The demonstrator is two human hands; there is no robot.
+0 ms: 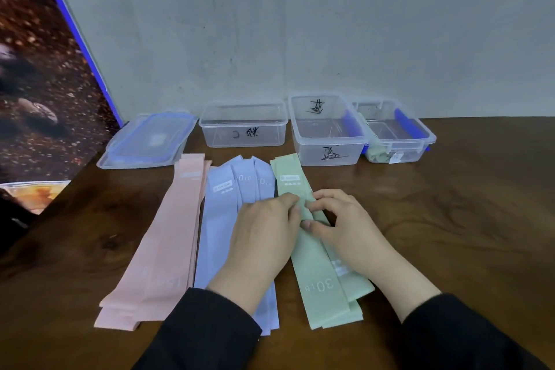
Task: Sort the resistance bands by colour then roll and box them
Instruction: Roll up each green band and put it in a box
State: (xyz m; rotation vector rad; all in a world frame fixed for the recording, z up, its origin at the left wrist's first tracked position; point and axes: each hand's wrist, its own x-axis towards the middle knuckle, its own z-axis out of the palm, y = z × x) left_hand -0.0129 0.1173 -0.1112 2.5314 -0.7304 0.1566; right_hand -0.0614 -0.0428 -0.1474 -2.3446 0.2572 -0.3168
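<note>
Both hands meet on the green bands [318, 264]. The left hand [264, 234] lies flat with its fingertips pressing on the top band. The right hand [345, 225] has curled fingers and its thumb pinches the edge of the same band. The green bands lie flat in a stack on the table [465, 219]. Just left of them lie the blue bands [219, 219], partly under the left hand. Left of those lie the pink bands [168, 243]. All three stacks are side by side and run away from the person. Behind them, by the wall, stand three clear boxes: left box [243, 129], middle box [327, 132] and right box [396, 132]. The right box has something green inside. Stacked lids [147, 141] lie at the far left. Black sleeves [210, 330] cover both arms.
</note>
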